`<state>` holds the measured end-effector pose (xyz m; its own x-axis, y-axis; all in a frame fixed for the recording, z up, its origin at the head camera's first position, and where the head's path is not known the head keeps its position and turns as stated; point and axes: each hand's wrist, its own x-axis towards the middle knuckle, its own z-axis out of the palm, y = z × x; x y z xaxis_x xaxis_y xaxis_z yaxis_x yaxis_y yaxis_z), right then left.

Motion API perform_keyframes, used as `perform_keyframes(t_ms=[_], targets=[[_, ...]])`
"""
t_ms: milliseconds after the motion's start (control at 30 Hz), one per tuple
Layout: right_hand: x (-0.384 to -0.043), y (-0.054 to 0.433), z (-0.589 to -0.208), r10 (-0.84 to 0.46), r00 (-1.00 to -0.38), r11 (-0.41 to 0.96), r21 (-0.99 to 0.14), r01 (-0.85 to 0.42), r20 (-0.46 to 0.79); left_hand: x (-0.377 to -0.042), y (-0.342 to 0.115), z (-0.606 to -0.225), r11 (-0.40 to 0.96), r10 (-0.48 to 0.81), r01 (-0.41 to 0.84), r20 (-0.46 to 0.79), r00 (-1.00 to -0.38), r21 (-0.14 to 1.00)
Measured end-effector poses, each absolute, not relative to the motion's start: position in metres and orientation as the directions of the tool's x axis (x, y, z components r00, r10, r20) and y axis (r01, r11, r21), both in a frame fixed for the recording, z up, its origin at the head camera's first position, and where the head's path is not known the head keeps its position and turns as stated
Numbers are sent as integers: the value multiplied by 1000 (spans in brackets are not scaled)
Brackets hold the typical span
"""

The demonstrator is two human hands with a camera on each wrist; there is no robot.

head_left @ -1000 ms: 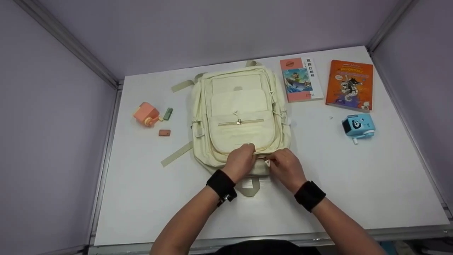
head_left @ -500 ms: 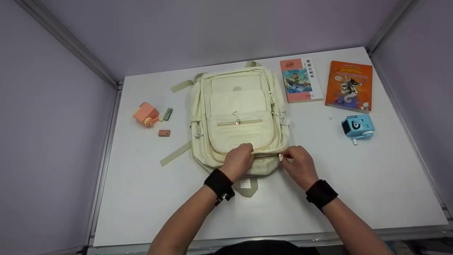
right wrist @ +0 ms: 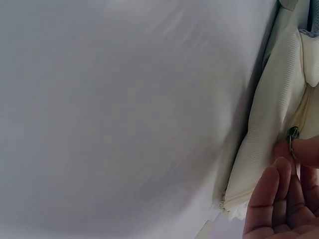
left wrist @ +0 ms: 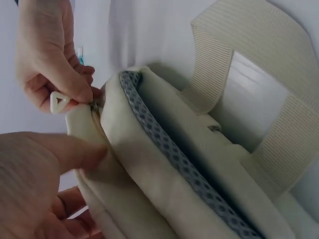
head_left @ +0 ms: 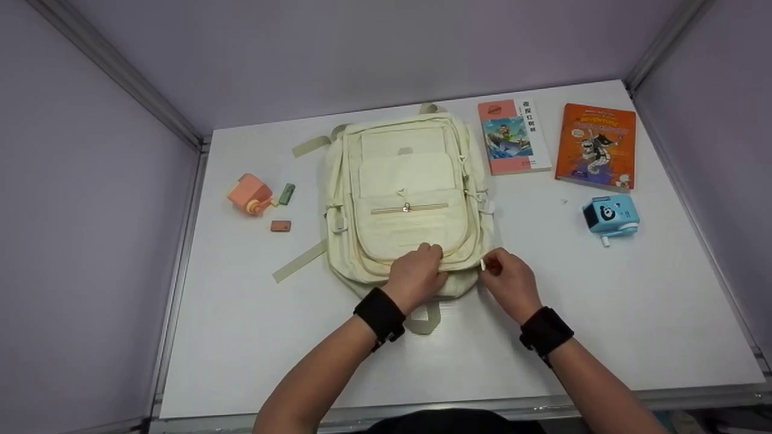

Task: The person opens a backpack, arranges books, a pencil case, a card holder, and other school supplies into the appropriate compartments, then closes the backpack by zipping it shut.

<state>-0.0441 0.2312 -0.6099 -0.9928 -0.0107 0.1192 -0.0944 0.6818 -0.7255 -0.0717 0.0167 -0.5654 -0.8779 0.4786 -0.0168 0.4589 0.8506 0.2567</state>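
A cream backpack (head_left: 407, 175) lies front side up on the white table, its bottom end nearest me. My left hand (head_left: 416, 274) grips the padded edge at that end; in the left wrist view, its thumb (left wrist: 75, 152) presses beside the zipper seam and its fingers curl under the fabric. At the bag's lower right corner, my right hand (head_left: 509, 280) pinches a zipper pull. The white triangular tab (left wrist: 59, 102) of the pull sticks out past those fingers. In the right wrist view the dark metal slider (right wrist: 293, 133) shows by the thumb.
To the left lie a pink crank sharpener (head_left: 250, 193), a green eraser-like block (head_left: 286, 194) and a brown one (head_left: 280, 226). Right of the bag are a pink-and-white book (head_left: 512, 137), an orange book (head_left: 596, 144) and a blue crank sharpener (head_left: 610, 215). Walls enclose the table's back and sides.
My right hand has drawn the zipper pull rightward along the bottom seam to the corner. My left hand has shifted slightly right along the edge, and the dark zipper line there no longer shows.
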Motion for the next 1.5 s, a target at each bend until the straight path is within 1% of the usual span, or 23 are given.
perform_keyframes(t_ms=[100, 200, 300, 367, 467, 633, 833, 1000, 1333, 1500], targets=[[-43, 231, -611, 1, -993, 671, -736, -87, 118, -71, 29, -565, 841, 519, 519, 44, -854, 150], [-44, 229, -612, 2, -994, 666, -742, -81, 111, -72, 41, -566, 814, 574, 580, 103, -812, 34], [-44, 227, -611, -5, -995, 661, -746, -77, 98, -72, 51, -567, 796, 604, 602, 127, -787, -57], [-45, 225, -610, -7, -996, 659, -749, -70, 86, -72, 55, -568, 798, 603, 596, 126, -788, -89], [-47, 223, -608, -3, -998, 655, -753, -54, 69, -70, 59, -568, 814, 581, 577, 107, -806, -76], [-46, 221, -605, -1, -998, 664, -746, -48, 64, -68, 58, -568, 845, 531, 534, 91, -842, 6], [-43, 222, -600, -48, -990, 689, -714, -129, 133, -69, 56, -567, 859, 508, 509, 38, -861, 49], [-43, 231, -599, -62, -978, 707, -683, -185, 201, -71, 54, -565, 854, 516, 515, 4, -857, 70], [-57, 253, -605, -71, -955, 764, -599, -239, 290, -72, 51, -566, 829, 556, 554, -19, -831, 77], [-67, 258, -610, -102, -948, 791, -553, -261, 302, -71, 50, -567, 818, 573, 570, -17, -820, 76]])
